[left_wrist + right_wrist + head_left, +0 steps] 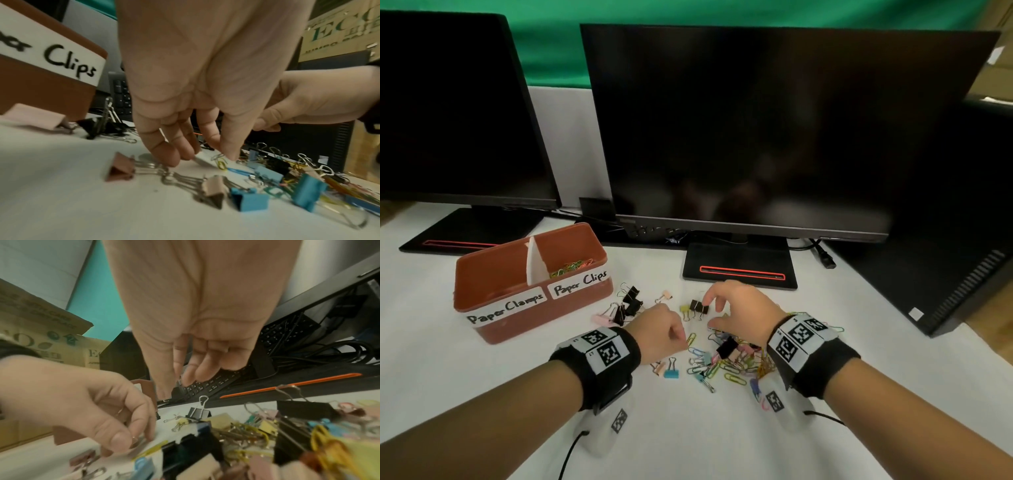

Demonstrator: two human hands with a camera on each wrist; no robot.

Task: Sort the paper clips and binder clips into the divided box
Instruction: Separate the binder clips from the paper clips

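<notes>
A brown divided box (493, 274) stands at the left, labelled "Paper Clamps" and "Paper Clips". Several paper clips (571, 267) lie in its right compartment. A mixed pile of coloured paper clips and binder clips (726, 359) lies on the white table between my hands. My left hand (683, 337) reaches down at the pile's left edge, thumb and forefinger pinching a paper clip (220, 160) against the table. My right hand (710, 313) hovers with loosely curled fingers just above two black binder clips (698, 306) and holds nothing.
More black and pink binder clips (625, 305) lie in front of the box's right end. Blue and tan binder clips (667, 370) sit near my left wrist. Two dark monitors (756, 137) on stands (739, 270) and a black computer case (945, 240) close off the back and right.
</notes>
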